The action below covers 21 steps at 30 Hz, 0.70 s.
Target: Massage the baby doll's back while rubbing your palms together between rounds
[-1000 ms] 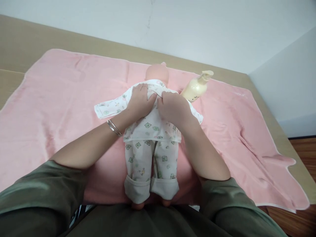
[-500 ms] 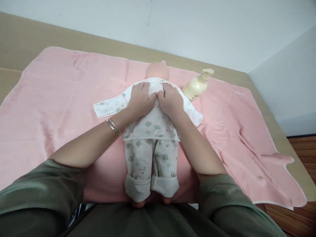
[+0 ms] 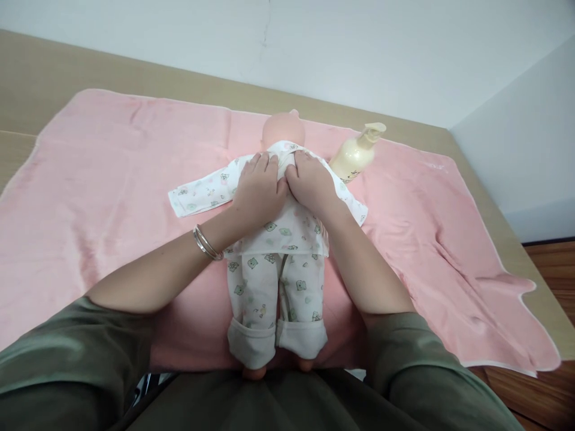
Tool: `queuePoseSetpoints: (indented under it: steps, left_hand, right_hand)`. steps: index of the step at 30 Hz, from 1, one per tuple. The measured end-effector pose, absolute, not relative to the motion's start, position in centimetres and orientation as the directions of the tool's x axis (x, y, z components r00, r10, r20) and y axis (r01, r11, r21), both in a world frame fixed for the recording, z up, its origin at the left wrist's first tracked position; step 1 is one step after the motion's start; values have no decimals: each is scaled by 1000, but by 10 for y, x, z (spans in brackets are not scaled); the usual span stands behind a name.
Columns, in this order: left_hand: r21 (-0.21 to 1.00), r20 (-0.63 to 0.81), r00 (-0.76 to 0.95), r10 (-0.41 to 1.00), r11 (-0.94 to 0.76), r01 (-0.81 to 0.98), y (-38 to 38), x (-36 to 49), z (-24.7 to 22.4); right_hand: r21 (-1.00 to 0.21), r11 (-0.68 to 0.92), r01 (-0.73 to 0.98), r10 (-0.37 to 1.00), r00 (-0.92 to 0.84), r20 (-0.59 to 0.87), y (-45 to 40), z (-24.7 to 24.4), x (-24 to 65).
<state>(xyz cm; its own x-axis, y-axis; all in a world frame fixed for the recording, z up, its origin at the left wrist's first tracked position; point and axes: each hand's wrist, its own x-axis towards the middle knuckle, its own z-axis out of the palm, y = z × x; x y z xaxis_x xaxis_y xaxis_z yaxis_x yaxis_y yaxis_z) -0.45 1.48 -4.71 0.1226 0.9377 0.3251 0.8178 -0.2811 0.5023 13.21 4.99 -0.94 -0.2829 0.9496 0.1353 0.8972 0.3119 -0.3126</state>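
Observation:
A baby doll [image 3: 284, 129] in a white printed shirt [image 3: 287, 239] and matching trousers [image 3: 256, 287] with rolled cuffs lies lengthwise before me, head away and feet toward my body. My left hand [image 3: 260, 188] lies flat on the upper part of the shirt, fingers pointing to the collar. Beside it, my right hand [image 3: 312, 182] also rests on the cloth, its fingers stretched toward the collar and its thumb close to the left thumb. The shirt is creased between the hands. The sleeves spread out to both sides.
A cream pump bottle [image 3: 357, 154] stands right of the doll's head. Under everything is a pink blanket [image 3: 121, 161], wrinkled at the right, on a wooden table [image 3: 36, 72]. A white wall [image 3: 359, 54] rises behind the table.
My left hand has turned a little, its fingers closer together and its thumb drawn in. The shirt near the collar has become more creased. The view has shifted slightly.

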Motion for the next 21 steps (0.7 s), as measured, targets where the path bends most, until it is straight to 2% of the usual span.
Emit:
queuePoseSetpoints:
  steps: [7,12,17,21]
  left_hand:
    - [544,275,124,953,-261,798,40,-18,-40]
    - [541,211,111,971,-211,814,43,-21,-30]
    - [492,220,182,958,-270,827,22,-14,-26]
    - [450,271,268,925,-367,814,8,-9,-24]
  right_hand:
    - [-322,278,905,960,-273,62,24,9,129]
    - [-206,297,932,955,-291,59,9,15,127]
    - [-328,267,906,964,-250,92,39,-1,131]
    - [-347,292,891,955,-289,62,52,-4,137]
